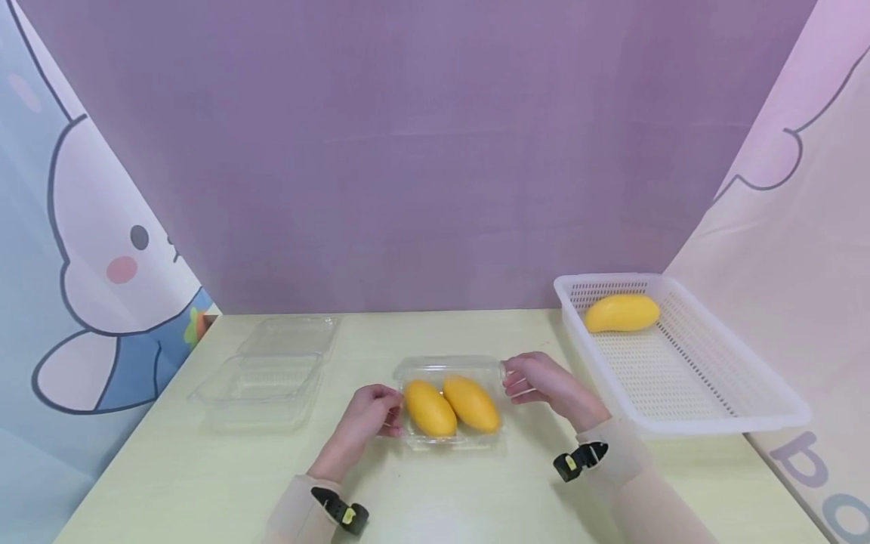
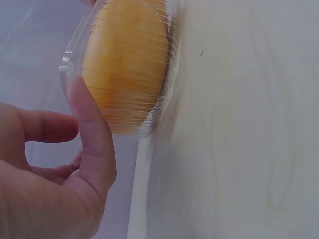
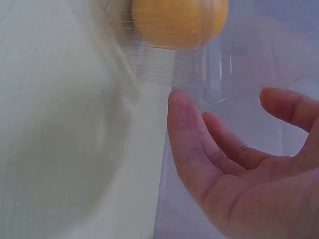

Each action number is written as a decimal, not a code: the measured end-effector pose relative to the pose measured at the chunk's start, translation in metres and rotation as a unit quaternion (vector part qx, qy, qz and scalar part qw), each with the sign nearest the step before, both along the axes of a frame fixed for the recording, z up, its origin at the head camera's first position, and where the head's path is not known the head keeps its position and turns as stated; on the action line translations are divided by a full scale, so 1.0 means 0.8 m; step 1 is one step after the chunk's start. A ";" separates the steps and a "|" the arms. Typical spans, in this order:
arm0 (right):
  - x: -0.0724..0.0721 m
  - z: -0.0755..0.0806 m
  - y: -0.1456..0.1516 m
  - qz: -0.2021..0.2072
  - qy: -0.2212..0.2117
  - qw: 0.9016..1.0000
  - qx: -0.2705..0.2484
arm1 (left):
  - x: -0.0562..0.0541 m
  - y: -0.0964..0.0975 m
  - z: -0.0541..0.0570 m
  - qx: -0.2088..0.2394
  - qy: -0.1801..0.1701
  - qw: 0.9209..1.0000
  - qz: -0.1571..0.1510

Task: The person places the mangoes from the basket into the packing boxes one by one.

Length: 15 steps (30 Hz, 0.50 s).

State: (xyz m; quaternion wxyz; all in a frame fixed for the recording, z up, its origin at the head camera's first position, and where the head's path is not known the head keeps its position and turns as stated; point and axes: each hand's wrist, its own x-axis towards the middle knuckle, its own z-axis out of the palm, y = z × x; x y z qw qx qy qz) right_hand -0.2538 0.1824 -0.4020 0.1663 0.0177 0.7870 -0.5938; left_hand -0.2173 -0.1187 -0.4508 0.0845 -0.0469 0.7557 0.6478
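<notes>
A clear plastic clamshell box (image 1: 448,443) sits mid-table with two yellow mangoes (image 1: 430,408) side by side in it. Its clear lid (image 1: 448,364) shows along the back. My left hand (image 1: 370,412) is at the box's left side; in the left wrist view one fingertip touches the rim beside a mango (image 2: 127,59), with the thumb close to that finger. At the right side is my right hand (image 1: 547,381), its fingers loosely bent. The right wrist view shows a fingertip right at the box's lower corner and the thumb held apart.
Another clear clamshell box (image 1: 265,393) stands with its lid up at the left of the table. To the right, a white perforated basket (image 1: 686,385) holds one yellow mango (image 1: 621,312) at its far end. A purple panel (image 1: 435,166) rises behind the table.
</notes>
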 end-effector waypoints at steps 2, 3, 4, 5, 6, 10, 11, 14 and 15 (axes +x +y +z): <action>0.001 -0.004 0.000 -0.001 -0.005 1.000 -0.007 | -0.001 0.000 -0.001 0.008 -0.008 1.000 -0.001; 0.002 -0.006 0.000 -0.003 -0.009 1.000 -0.012 | -0.002 -0.001 -0.001 0.012 -0.013 1.000 0.000; 0.002 -0.007 0.000 -0.003 -0.011 1.000 -0.014 | -0.003 -0.001 -0.001 0.016 -0.015 1.000 -0.001; 0.003 -0.009 0.000 -0.003 -0.013 1.000 -0.017 | -0.004 -0.001 -0.001 0.019 -0.018 1.000 -0.002; 0.003 -0.010 0.000 0.000 -0.013 1.000 -0.019 | -0.004 -0.002 -0.001 0.023 -0.021 1.000 -0.003; 0.005 -0.014 0.000 -0.002 -0.021 0.999 -0.032 | -0.006 -0.003 0.000 0.039 -0.029 0.999 -0.007; 0.005 -0.015 0.000 -0.002 -0.021 0.999 -0.036 | -0.007 -0.003 0.000 0.045 -0.033 0.998 -0.008; 0.006 -0.018 0.001 0.003 -0.025 0.999 -0.048 | -0.008 -0.005 0.001 0.063 -0.039 0.997 -0.009; 0.006 -0.019 0.001 0.006 -0.026 0.998 -0.052 | -0.007 -0.005 0.002 0.067 -0.040 0.997 -0.011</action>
